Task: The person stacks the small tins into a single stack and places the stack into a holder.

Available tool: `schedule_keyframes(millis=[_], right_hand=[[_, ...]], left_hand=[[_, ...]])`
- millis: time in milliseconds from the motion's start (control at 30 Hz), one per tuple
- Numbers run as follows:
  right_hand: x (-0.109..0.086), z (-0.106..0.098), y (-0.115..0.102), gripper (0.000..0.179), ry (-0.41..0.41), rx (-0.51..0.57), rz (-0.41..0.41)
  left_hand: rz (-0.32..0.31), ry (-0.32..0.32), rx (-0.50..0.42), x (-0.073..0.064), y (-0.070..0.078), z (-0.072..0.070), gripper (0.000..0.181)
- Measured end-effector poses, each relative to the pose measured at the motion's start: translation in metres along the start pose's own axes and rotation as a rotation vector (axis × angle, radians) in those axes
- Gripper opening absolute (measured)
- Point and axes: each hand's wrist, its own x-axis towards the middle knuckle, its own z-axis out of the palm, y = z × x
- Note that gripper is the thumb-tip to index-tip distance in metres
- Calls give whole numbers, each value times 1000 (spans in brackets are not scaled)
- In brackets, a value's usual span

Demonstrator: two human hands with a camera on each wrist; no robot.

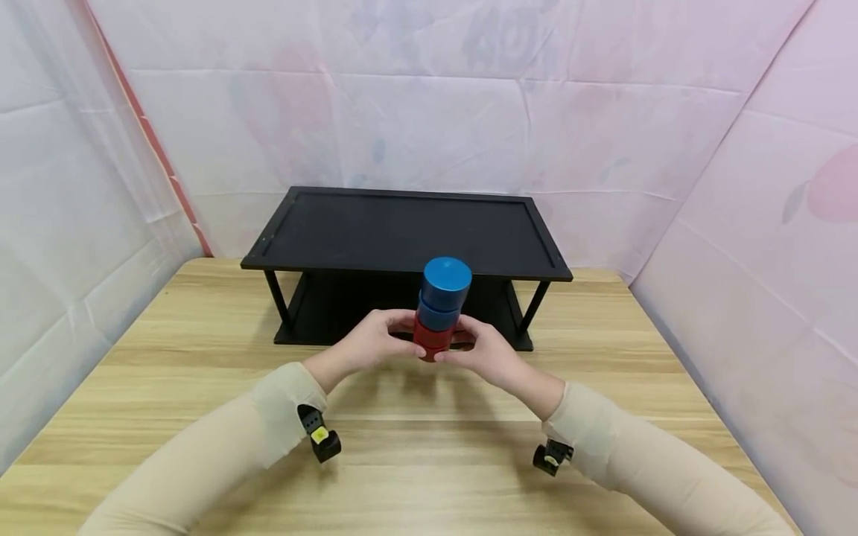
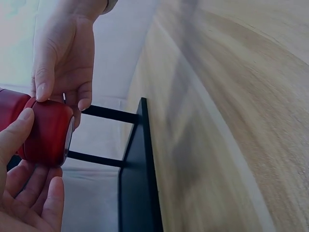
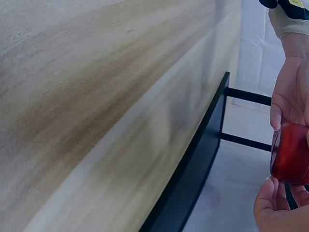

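Observation:
A blue canister (image 1: 442, 298) stands on a red canister (image 1: 433, 339), forming one slightly tilted column above the table. I cannot tell whether the two are joined. My left hand (image 1: 378, 342) grips the red canister from the left, and my right hand (image 1: 488, 356) grips it from the right. Both thumbs lie on its near side, with fingers wrapping behind. In the left wrist view, the red canister (image 2: 48, 133) shows a seam and a pale base. The right wrist view catches only part of the red canister (image 3: 291, 152), with fingers on either side.
Behind the hands stands a black two-tier rack (image 1: 409, 227), its raised top on thin posts (image 1: 534, 307) over a lower shelf (image 1: 348, 305). It rests on a wood-grain table (image 1: 429, 461). Pale printed sheets (image 1: 429, 126) enclose the back and sides.

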Motion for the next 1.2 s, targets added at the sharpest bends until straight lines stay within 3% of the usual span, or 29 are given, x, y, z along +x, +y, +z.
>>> schedule_keyframes(millis=[367,733,1200], right_hand=[[-1,-14,-13,49,17,-24,3],[1,-33,-35,49,45,-37,-11],[18,-55,-56,51,27,-51,-39]], left_hand=[[16,0,-9,4,21,-4,48],[82,-25,-35,15,45,-12,48],[65,-30,-19,33,67,-30,48]])
